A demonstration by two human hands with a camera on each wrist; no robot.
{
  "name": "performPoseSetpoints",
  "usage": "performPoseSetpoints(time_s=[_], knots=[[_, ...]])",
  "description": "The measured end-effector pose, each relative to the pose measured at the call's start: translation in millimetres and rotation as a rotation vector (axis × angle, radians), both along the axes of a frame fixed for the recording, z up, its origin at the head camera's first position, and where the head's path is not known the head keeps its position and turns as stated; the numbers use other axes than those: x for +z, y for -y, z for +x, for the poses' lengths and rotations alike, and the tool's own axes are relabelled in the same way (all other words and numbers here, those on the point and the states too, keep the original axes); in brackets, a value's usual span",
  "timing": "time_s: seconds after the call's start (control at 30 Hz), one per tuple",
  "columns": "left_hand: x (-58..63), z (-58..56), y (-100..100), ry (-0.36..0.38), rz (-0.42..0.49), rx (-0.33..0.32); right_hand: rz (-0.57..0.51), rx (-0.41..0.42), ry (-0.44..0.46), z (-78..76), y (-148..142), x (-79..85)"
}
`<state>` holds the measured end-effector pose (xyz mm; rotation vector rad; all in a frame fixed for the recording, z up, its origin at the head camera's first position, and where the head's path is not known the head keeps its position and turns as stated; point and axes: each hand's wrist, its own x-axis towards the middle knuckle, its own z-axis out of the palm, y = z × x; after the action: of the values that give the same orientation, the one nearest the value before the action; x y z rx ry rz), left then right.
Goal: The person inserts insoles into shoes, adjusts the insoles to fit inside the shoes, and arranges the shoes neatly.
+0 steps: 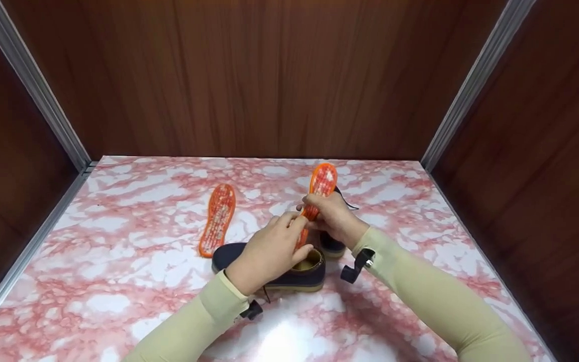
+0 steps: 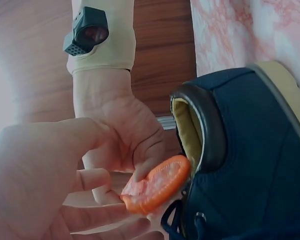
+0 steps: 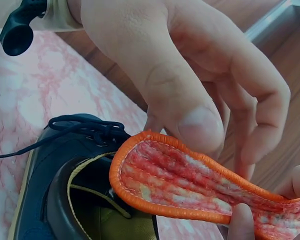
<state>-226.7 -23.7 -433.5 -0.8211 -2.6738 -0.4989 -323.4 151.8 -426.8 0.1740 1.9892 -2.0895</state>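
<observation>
An orange-edged insole (image 1: 323, 181) with a red-and-white mottled face is held upright and tilted over a dark blue shoe (image 1: 229, 255). My right hand (image 1: 337, 216) grips it around the middle, thumb on the near face. Lower down, my left hand (image 1: 269, 246) pinches the same insole, close to the shoe's opening. In the left wrist view, one end of the insole (image 2: 165, 185) shows beside the shoe's collar (image 2: 215, 130). A second dark shoe (image 1: 332, 246) stands behind my right hand, mostly hidden. In the right wrist view, a shoe (image 3: 65, 195) shows its yellowish lining and laces.
Another orange-edged insole (image 1: 217, 221) lies flat on the pink-and-white marbled table (image 1: 118, 251), left of the shoes. Dark wood panels (image 1: 254, 80) close off the back and both sides, with metal posts (image 1: 470, 85) in the corners.
</observation>
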Motion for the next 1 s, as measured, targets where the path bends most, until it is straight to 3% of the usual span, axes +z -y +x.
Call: performPoseSetpoints(time_s=[0.27, 0.57, 1.0], knots=[[4.2, 3.5, 13, 0.054, -0.033, -0.016, 0.051, -0.003, -0.015, 1.8, 0, 1.9], [2.7, 4.4, 31, 0.097, -0.137, -0.018, 0.101, 0.013, -0.027, 2.0, -2, 2.0], [5.2, 2.2, 53, 0.172, -0.161, -0.037, 0.138, 0.014, -0.025, 1.1, -5, 5.6]])
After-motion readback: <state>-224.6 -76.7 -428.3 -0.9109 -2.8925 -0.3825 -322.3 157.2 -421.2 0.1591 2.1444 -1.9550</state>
